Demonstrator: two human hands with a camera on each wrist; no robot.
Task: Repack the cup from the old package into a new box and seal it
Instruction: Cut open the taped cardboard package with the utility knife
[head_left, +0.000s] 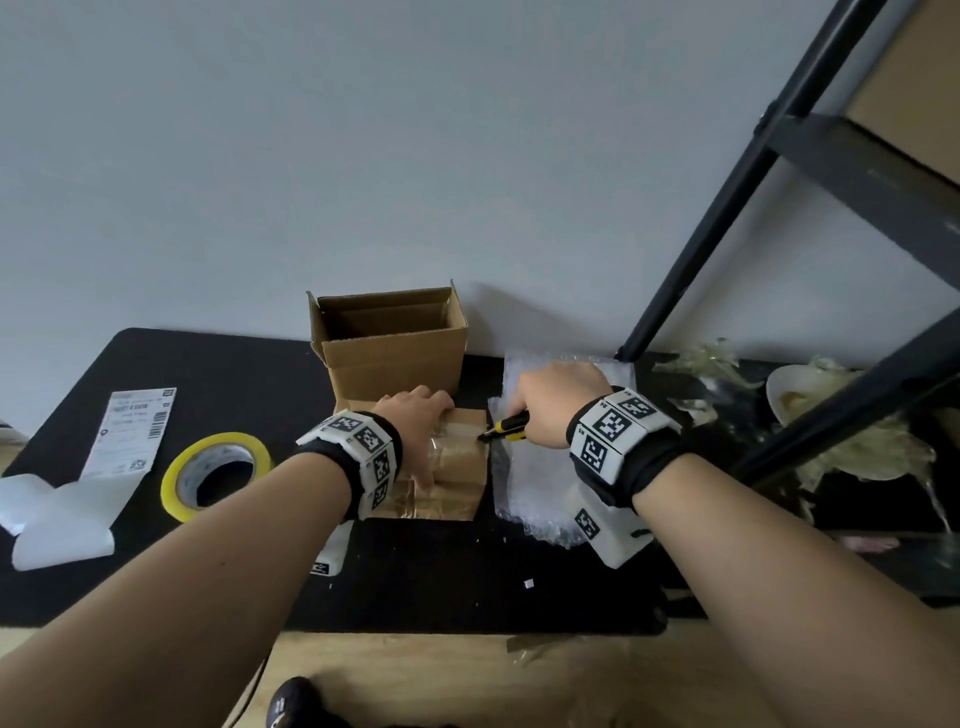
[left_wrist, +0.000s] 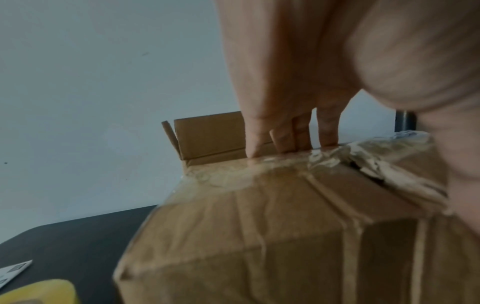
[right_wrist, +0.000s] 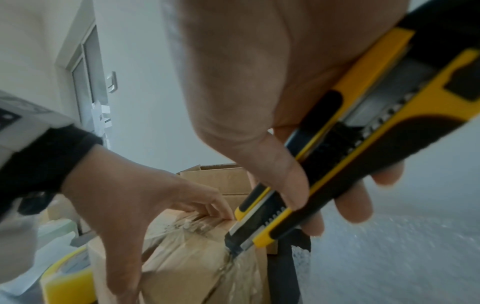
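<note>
The old package (head_left: 457, 467), a brown box wrapped in crinkled clear tape, lies on the black mat (head_left: 208, 374). My left hand (head_left: 418, 408) holds it from above, fingers (left_wrist: 285, 133) hooked over its far top edge and thumb down the near side. My right hand (head_left: 556, 405) grips a yellow and black utility knife (head_left: 506, 427). In the right wrist view the knife (right_wrist: 350, 154) has its blade tip in the tape at the package's (right_wrist: 187, 267) right edge. Just behind stands the new box (head_left: 395, 343), flaps open and apparently empty. No cup is in view.
A yellow tape roll (head_left: 215, 473) lies left of the package, with a shipping label (head_left: 132, 431) and white backing paper (head_left: 57, 519) further left. Bubble wrap (head_left: 540, 483) is spread under my right hand. A black shelf frame (head_left: 727, 208) and crumpled tape scraps (head_left: 857, 452) crowd the right.
</note>
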